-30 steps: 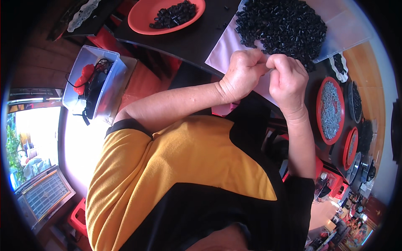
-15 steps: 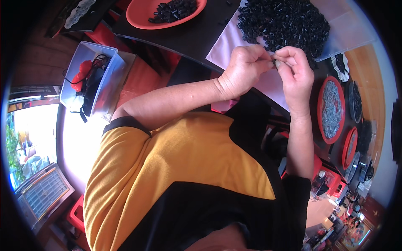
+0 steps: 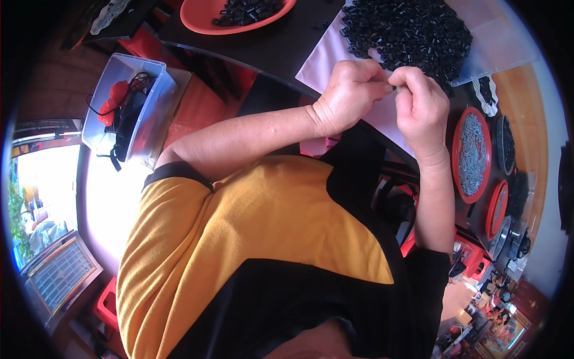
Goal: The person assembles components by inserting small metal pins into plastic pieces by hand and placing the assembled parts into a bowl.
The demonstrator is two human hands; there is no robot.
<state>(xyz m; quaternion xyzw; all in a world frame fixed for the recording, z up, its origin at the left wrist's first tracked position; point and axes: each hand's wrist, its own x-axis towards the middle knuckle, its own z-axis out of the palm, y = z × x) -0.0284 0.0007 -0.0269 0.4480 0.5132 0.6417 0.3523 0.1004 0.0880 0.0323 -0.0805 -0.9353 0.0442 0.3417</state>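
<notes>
My left hand (image 3: 354, 94) and my right hand (image 3: 423, 107) meet fingertip to fingertip above a pale pink cloth (image 3: 320, 67). Both are closed in a pinch. Something tiny and dark shows between the fingertips, too small and too covered to name. Just beyond my fingers, a large heap of small black tube-like pieces (image 3: 412, 39) lies on the cloth. To the right of my right hand stands a red basin (image 3: 457, 157) full of thin silvery metal pieces (image 3: 473, 152).
An orange-red bowl (image 3: 239, 29) with black pieces stands at the far left of the dark table (image 3: 209, 51). A clear plastic sheet or tray (image 3: 496, 57) lies at the far right. Smaller bowls (image 3: 497, 209) line the right side. A clear bin (image 3: 143, 113) with cables stands left.
The fingers of my right hand have curled in more tightly, hiding more of what is between the fingertips. My left hand has risen slightly and stays pinched.
</notes>
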